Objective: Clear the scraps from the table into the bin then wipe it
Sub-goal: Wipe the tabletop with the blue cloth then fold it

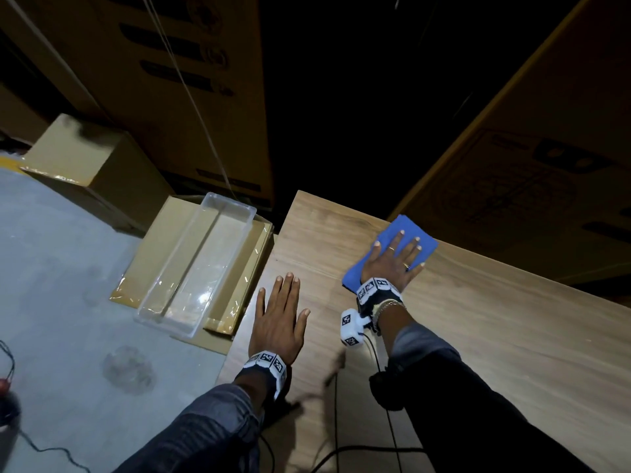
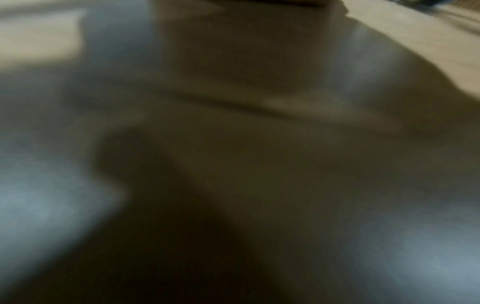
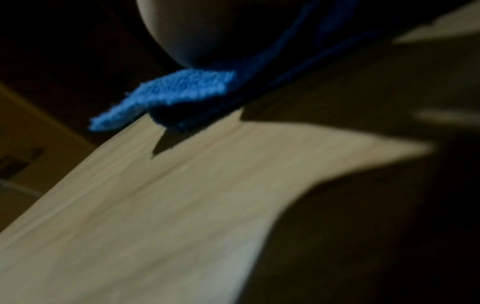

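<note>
A blue cloth (image 1: 399,230) lies on the wooden table (image 1: 495,336) near its far edge. My right hand (image 1: 392,261) presses flat on the cloth with fingers spread. In the right wrist view the cloth (image 3: 182,86) shows as a blue fold on the table (image 3: 155,205), under the palm. My left hand (image 1: 278,319) rests flat with straight fingers at the table's left edge, holding nothing. A clear plastic bin (image 1: 198,268) stands to the left of the table on a flat cardboard box (image 1: 150,254). No scraps show on the table. The left wrist view is only a dark blur.
Big cardboard boxes (image 1: 191,80) stand behind the bin, and another box (image 1: 532,186) rises behind the table's far edge. A smaller box (image 1: 85,158) sits on the grey floor (image 1: 51,285) at the left. Black cables (image 1: 382,387) trail over the table's near side.
</note>
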`<move>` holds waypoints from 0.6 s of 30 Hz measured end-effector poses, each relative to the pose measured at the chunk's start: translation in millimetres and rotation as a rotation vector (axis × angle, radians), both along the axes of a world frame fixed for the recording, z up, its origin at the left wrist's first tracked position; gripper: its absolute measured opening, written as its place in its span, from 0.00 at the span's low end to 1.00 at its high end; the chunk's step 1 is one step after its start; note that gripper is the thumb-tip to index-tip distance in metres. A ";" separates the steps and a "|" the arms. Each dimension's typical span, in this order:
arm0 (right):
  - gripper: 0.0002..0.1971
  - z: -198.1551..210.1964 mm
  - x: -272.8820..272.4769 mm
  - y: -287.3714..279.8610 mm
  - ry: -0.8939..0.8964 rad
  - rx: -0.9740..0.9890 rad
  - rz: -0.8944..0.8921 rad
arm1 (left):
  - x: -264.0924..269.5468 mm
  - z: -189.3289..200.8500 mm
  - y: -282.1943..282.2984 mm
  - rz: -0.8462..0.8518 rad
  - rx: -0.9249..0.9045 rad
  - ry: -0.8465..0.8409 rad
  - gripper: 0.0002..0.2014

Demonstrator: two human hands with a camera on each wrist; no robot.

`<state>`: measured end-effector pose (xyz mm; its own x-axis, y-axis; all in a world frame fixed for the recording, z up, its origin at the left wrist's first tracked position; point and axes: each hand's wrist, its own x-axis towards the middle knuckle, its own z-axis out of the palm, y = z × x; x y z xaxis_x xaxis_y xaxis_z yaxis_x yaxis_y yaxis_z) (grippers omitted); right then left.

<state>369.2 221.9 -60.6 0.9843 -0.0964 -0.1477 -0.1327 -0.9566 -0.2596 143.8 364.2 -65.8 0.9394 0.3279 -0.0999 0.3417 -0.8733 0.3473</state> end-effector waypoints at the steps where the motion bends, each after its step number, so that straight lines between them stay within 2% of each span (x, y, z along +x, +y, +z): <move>1: 0.35 -0.8 0.1 10.2 -0.012 -0.004 0.039 | 0.1 0.8 -0.5 0.002 -0.005 -0.007 0.32; 9: 0.34 -15.1 6.5 70.0 -0.121 0.005 0.382 | 2.5 4.3 -2.7 0.025 0.020 -0.013 0.31; 13: 0.31 -10.0 7.3 95.0 -0.130 -0.032 0.628 | 2.4 6.0 -2.7 0.017 0.016 -0.011 0.31; 18: 0.29 0.1 7.1 124.6 -0.076 -0.035 0.832 | 2.2 7.0 -2.8 0.012 0.009 -0.033 0.30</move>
